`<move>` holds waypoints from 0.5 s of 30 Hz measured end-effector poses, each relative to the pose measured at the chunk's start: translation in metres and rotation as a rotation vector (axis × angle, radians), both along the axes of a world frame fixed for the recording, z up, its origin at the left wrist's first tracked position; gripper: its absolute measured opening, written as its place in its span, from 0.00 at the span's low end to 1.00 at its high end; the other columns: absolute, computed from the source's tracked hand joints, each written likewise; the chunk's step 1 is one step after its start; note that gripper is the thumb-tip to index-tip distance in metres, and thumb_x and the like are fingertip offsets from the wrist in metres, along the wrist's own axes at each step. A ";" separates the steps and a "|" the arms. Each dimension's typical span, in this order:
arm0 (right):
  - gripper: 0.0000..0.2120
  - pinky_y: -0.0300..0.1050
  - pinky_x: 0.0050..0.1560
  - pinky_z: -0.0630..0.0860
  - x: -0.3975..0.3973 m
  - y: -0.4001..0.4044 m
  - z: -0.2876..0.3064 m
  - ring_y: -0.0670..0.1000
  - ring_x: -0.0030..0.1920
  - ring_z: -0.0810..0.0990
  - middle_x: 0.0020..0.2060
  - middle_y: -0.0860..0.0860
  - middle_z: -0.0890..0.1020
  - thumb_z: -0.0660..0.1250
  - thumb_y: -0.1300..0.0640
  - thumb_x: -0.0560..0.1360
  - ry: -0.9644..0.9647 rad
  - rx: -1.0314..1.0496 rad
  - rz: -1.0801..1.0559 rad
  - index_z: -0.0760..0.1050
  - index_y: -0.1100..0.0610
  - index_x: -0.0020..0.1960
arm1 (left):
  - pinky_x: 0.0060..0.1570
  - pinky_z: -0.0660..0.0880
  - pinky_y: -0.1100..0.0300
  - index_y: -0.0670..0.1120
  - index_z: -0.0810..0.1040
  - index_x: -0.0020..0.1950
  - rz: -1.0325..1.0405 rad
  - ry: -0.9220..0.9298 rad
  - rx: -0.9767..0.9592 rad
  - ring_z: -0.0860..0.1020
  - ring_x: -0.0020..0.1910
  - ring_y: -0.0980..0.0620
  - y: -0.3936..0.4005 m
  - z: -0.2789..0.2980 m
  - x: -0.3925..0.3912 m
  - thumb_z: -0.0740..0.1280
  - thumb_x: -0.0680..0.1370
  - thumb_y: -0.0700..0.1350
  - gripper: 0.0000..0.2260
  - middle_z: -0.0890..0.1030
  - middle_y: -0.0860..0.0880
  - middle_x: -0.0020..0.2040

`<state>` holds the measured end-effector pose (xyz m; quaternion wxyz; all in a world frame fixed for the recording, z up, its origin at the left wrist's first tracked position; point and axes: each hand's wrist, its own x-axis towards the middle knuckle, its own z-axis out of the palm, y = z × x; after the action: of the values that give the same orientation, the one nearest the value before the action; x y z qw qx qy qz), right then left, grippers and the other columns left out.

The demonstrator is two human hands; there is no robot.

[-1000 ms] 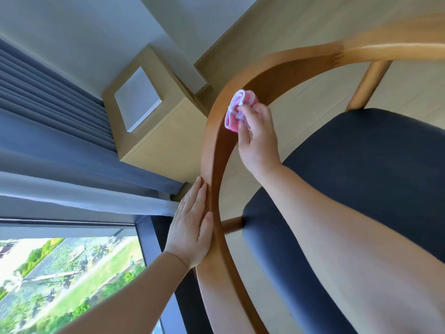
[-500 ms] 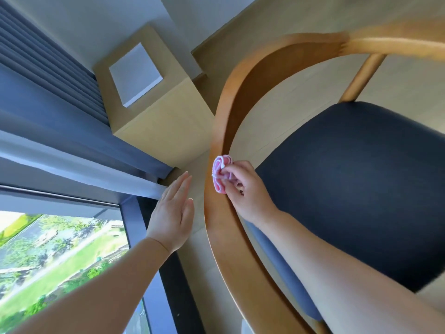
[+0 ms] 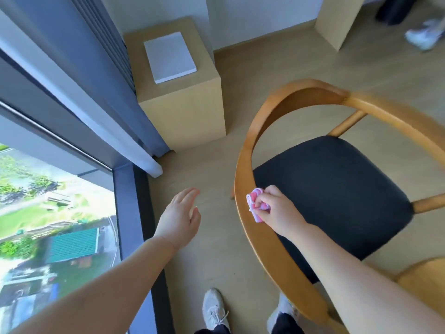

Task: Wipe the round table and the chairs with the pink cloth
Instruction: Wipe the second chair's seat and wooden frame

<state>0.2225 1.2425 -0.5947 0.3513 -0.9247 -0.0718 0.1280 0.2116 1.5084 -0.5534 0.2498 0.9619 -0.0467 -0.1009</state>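
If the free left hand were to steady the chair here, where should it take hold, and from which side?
Probably the curved wooden back rail, from the window side. That stretch is bare, faces the open left hand, and lies beyond where the right hand presses the pink cloth.

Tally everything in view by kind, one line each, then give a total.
Chairs: 1, the wooden armchair
Cloths: 1, the pink cloth gripped by the right hand
Wooden cubes: 1, the side cube
White slabs: 1, the white block on the cube
Hands: 2, counting the free left hand
Total: 6
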 end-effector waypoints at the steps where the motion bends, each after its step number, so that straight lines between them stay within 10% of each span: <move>1: 0.07 0.32 0.44 0.72 -0.010 -0.002 0.006 0.45 0.46 0.75 0.50 0.45 0.70 0.67 0.54 0.77 0.044 -0.039 0.012 0.73 0.53 0.41 | 0.63 0.63 0.63 0.47 0.69 0.70 -0.002 0.011 -0.015 0.67 0.68 0.51 0.004 0.006 -0.008 0.59 0.78 0.41 0.19 0.70 0.51 0.70; 15: 0.14 0.36 0.46 0.78 -0.091 0.025 0.129 0.46 0.49 0.78 0.44 0.46 0.76 0.67 0.67 0.74 0.138 0.144 -0.183 0.72 0.51 0.35 | 0.55 0.65 0.69 0.53 0.68 0.69 -0.277 0.190 -0.239 0.72 0.60 0.60 -0.011 0.105 -0.041 0.68 0.75 0.51 0.23 0.74 0.55 0.63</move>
<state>0.1314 1.2671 -0.4661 0.4312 -0.8887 0.0283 0.1532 0.1711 1.4975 -0.4482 0.3491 0.8960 -0.1663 -0.2183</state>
